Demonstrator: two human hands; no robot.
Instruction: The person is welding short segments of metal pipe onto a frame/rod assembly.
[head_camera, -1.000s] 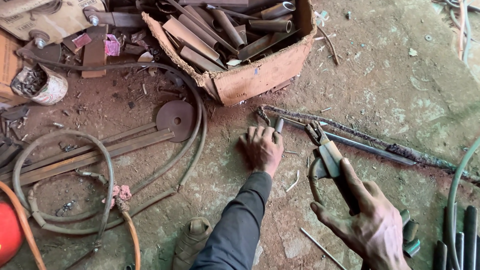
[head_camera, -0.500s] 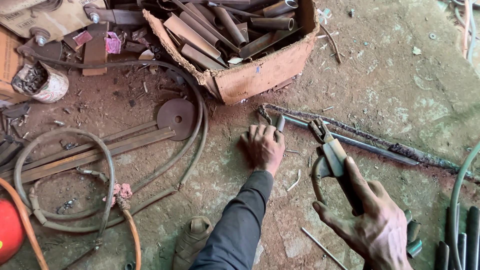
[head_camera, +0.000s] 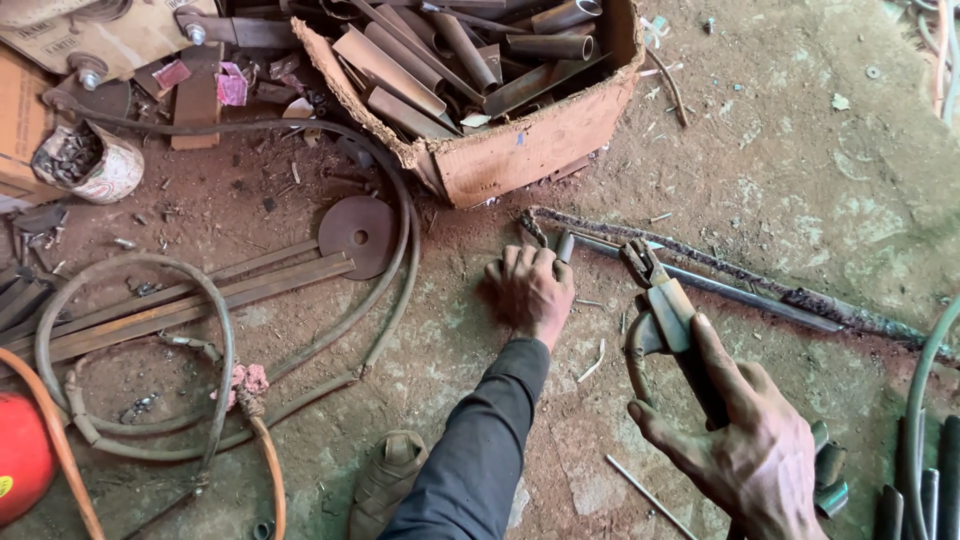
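Right hand (head_camera: 745, 450) grips welding electrode holder (head_camera: 665, 310), its tip near the thin rod (head_camera: 700, 282). Left hand (head_camera: 530, 290) presses flat on the floor (head_camera: 800, 170), fingers curled on rod end. Risk: rod shifts; left fingers close to tip could burn. Cardboard box (head_camera: 530, 150) of pipe offcuts beyond.

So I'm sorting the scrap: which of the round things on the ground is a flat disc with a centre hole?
The rusty disc left of the cardboard box; the white pot is a container.
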